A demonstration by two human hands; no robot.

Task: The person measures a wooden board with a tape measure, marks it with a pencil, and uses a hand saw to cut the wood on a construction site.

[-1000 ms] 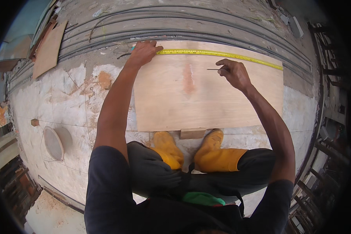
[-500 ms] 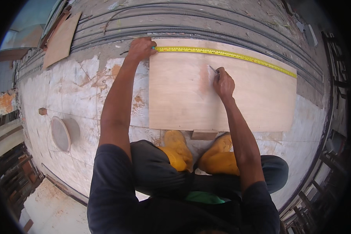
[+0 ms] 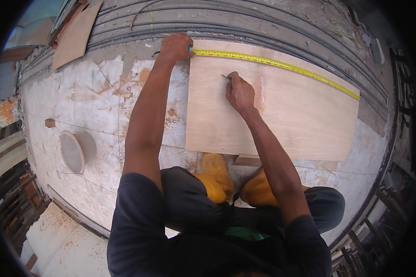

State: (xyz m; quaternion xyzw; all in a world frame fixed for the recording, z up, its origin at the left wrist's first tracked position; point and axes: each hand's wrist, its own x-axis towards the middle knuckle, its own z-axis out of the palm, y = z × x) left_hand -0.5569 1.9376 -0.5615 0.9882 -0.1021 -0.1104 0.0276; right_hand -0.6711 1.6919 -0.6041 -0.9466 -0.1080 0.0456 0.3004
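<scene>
A pale plywood sheet (image 3: 282,115) lies flat on the stained floor in front of me. A yellow tape measure (image 3: 272,64) runs along its far edge. My left hand (image 3: 174,47) presses the tape's end down at the sheet's far left corner. My right hand (image 3: 239,91) rests on the sheet a little nearer me and holds a thin pencil (image 3: 226,77) with its tip on the wood. My yellow boots (image 3: 217,177) stand at the sheet's near edge.
A round sieve (image 3: 73,151) sits on the floor to the left. Another plywood piece (image 3: 74,34) leans at the far left. Metal door tracks (image 3: 263,27) run behind the sheet. A small wood block (image 3: 50,123) lies left.
My right hand has moved left along the sheet with the pencil, closer to my left hand. My left hand has stayed on the tape's end.
</scene>
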